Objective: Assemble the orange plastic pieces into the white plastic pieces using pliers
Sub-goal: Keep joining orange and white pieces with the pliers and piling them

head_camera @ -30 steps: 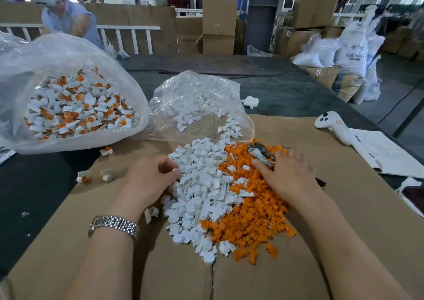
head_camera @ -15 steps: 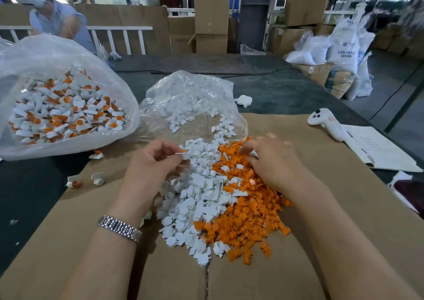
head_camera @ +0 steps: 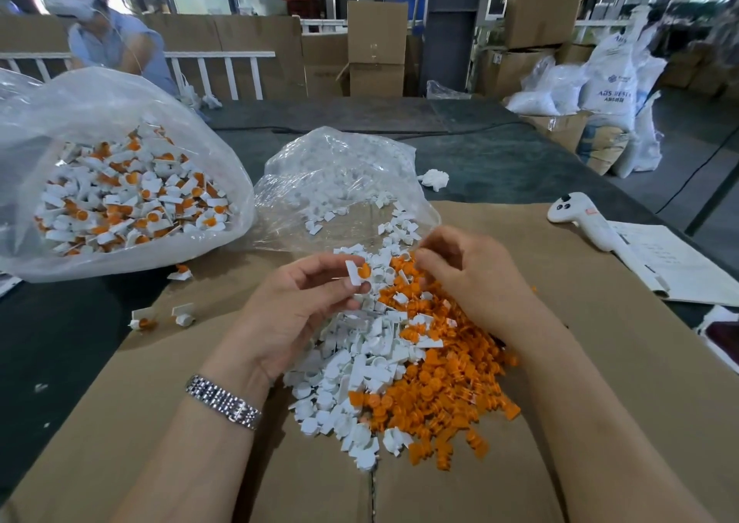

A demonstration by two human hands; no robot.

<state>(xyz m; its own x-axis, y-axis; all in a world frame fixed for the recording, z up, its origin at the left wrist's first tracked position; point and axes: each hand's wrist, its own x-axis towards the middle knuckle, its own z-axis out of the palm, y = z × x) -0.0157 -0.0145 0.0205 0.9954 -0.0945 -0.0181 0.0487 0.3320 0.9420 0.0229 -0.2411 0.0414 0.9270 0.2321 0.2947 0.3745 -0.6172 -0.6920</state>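
Our left hand point(head_camera: 296, 310) pinches a white piece point(head_camera: 357, 274) in its fingers above the pile point(head_camera: 384, 358); our right hand point(head_camera: 472, 278) curls, fingers' hold unclear.

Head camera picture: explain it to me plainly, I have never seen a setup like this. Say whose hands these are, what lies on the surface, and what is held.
There is no machine here. A person wears a camera on the head, looking forward and down, so you see their own two bare hands. The left hand, with a watch on its wrist, holds up a white piece with orange in it. The right hand reaches into the orange pieces, fingers curled; what it holds, if anything, is hidden. Beside these lie loose white pieces, all on cardboard. The left bag holds joined pieces. No pliers show.
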